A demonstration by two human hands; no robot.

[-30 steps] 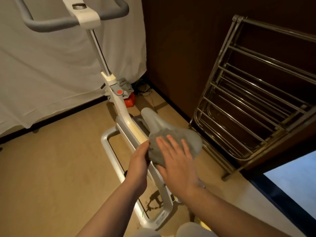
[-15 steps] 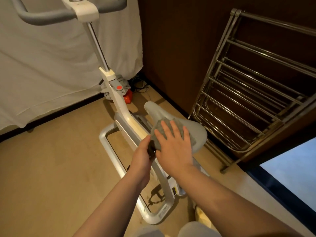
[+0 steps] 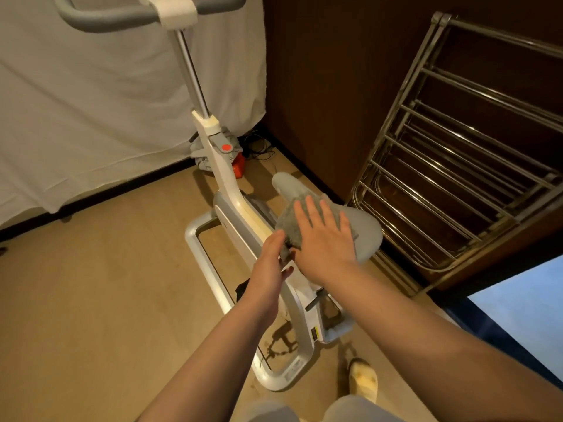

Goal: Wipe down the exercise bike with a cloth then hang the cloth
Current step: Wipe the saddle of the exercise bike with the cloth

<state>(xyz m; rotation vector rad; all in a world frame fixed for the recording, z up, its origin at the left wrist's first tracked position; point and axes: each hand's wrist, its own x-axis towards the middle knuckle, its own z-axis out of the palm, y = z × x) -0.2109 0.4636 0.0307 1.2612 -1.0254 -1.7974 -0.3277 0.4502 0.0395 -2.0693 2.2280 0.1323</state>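
Observation:
A white exercise bike (image 3: 227, 184) stands in the middle of the floor, with grey handlebars (image 3: 122, 16) at the top and a grey saddle (image 3: 367, 228) near me. A grey cloth (image 3: 288, 222) lies on the saddle. My right hand (image 3: 324, 239) presses flat on the cloth, fingers straight and spread. My left hand (image 3: 269, 263) rests against the saddle's left edge beside the cloth's hanging corner; whether it pinches that corner is hidden.
A folded metal drying rack (image 3: 463, 147) leans on the dark wooden wall at the right. A white sheet (image 3: 91, 102) hangs behind the bike. Cables and an orange object (image 3: 239, 169) lie at the bike's front. My slippered foot (image 3: 362, 380) stands by the rear base.
My right hand has slid the cloth forward along the saddle, from its rear toward the middle. The left hand stayed at the saddle's left side.

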